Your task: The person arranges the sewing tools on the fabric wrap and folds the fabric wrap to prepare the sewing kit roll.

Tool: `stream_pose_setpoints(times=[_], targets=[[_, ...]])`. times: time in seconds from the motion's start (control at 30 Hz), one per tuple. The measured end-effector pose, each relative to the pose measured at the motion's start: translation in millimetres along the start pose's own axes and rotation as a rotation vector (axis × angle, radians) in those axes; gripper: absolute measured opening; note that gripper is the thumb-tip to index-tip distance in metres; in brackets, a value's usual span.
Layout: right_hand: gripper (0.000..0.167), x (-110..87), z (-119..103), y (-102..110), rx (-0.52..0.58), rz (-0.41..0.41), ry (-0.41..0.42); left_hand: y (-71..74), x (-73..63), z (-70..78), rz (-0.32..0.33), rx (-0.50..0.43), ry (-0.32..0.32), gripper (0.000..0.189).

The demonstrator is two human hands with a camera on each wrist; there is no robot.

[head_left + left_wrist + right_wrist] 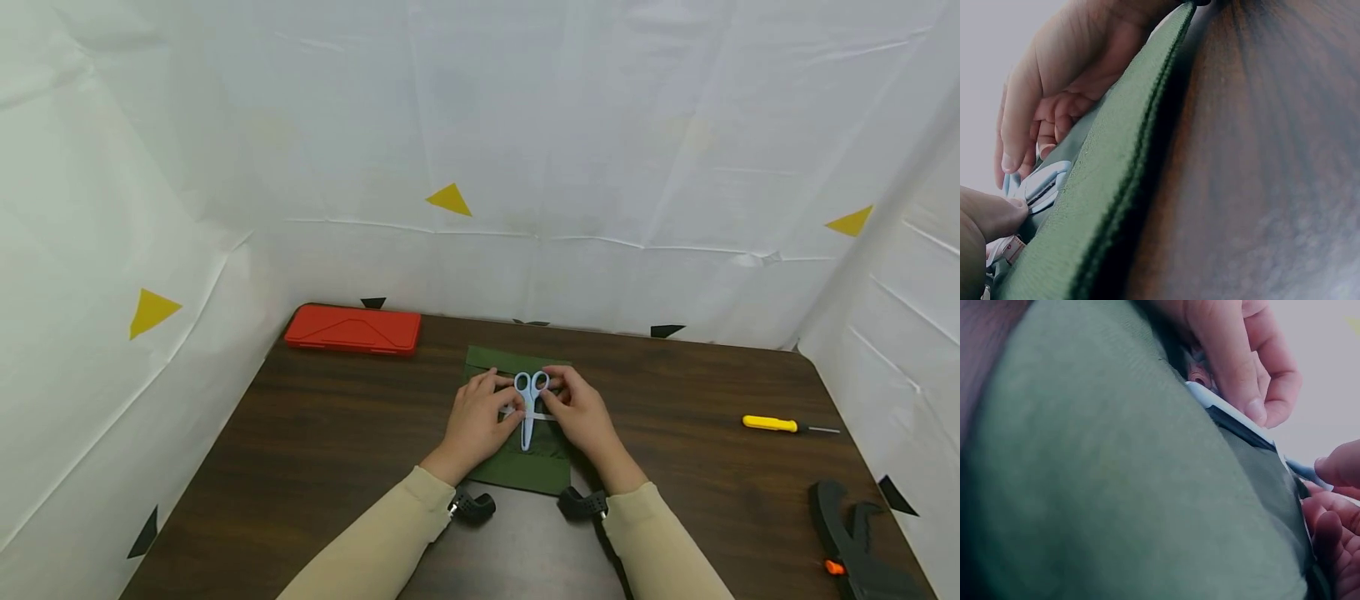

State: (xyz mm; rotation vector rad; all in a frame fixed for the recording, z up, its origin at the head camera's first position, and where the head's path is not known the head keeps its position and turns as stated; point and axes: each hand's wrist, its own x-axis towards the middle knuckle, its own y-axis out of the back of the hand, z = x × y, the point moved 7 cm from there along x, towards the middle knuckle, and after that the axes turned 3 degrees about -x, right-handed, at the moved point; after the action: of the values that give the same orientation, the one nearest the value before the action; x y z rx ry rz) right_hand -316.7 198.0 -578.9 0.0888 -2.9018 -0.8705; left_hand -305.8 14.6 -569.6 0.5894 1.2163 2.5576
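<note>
A pair of light blue scissors (527, 421) lies on a dark green fabric pouch (525, 477), finger loops toward the wall and tip toward me. A white strap (544, 417) crosses over the pouch at the scissors. From the left, my left hand (480, 421) pinches the scissors beside the strap; its thumb (1004, 215) touches them in the left wrist view. At the right finger loop, my right hand (583, 412) holds the scissors between thumb and fingers. The right wrist view also shows the scissors (1229, 412) close under the left thumb.
A red flat case (352, 329) lies at the table's back left. On the right are a yellow-handled screwdriver (776, 424) and a black clamp (858, 546) with an orange part. White sheets (525, 125) hang behind and at both sides of the dark wooden table (337, 467).
</note>
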Motion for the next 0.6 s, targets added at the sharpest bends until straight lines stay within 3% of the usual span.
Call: stream_pose_setpoints(times=[0.3, 0.43, 0.5, 0.6], targets=[[0.031, 0.2, -2, 4, -0.031, 0.039, 0.052, -0.7, -0.3, -1.8, -0.008, -0.021, 0.025, 0.008], [0.013, -0.3, -1, 2, -0.021, 0.036, 0.055, 0.3, 0.1, -2.8, 0.003, -0.047, 0.027, 0.008], [0.005, -1.2, -2, 1, -0.024, 0.02, 0.056, 0.8, 1.7, -5.4, 0.017, -0.077, 0.035, 0.007], [0.013, -3.2, -4, -2, -0.027, -0.013, 0.064, 3.8, 4.7, -10.7, 0.042, -0.188, 0.07, 0.011]])
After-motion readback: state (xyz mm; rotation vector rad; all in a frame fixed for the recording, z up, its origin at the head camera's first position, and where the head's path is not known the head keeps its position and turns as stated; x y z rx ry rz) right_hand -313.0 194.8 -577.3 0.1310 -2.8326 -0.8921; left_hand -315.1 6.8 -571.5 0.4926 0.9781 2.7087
